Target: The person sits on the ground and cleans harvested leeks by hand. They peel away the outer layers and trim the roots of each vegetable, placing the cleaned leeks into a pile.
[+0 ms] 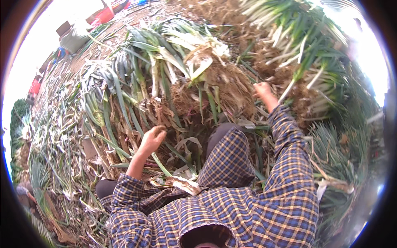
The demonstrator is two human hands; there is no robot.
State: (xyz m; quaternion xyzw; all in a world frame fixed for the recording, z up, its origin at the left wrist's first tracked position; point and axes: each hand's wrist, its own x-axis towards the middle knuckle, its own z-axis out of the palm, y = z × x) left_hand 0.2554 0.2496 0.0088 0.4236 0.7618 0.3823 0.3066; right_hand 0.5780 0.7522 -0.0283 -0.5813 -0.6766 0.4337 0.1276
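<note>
Before me lies a heap of uncleaned leeks or large green onions (pixel 155 77) with brown roots and dry outer leaves. My left hand (pixel 152 139) hovers at the near edge of this heap, its fingers curled; whether something thin is between them is unclear. My right hand (pixel 263 91) reaches to the right side of a tangled root mass (pixel 231 82), and its fingertips are blurred against the roots. A peeled-off piece of pale stalk (pixel 186 184) rests on my lap. Farther right are cleaner, white-stemmed green onions (pixel 287 51) in rows, roots towards me.
Leaf scraps (pixel 62 124) cover the ground on the left. More green tops (pixel 335 152) lie beside my right arm. A red container (pixel 104 15) and a grey-green sack (pixel 73 39) stand at the upper left. Part of another person (pixel 27 193) shows at the lower left edge.
</note>
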